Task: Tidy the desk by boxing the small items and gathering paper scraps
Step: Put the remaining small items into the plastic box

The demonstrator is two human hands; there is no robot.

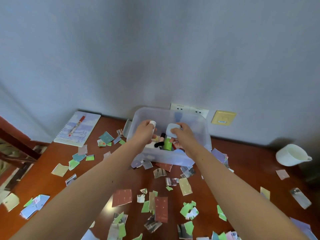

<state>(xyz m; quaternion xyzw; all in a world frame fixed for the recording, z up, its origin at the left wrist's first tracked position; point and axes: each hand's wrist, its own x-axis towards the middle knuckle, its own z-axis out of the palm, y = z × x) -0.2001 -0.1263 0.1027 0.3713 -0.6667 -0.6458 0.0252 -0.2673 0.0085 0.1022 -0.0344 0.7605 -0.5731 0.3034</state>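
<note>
Both hands over clear box (pixel 173 157) at worktop (pixel 245 172) rear: left hand (pixel 145 131) fingers curled round small white cylinder (pixel 152 122) (tape roll, maybe), right hand (pixel 182 134) gripping pale-blue rounded case (pixel 170 129), paper scraps (pixel 122 197) strewn around.

Head-worn view, forward and down, close over desk (pixel 242 170)

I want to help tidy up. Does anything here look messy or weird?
Yes. Torn paper scraps lie scattered all over the desk, around the clear box. A red pen lies on the notebook, not boxed.
</note>
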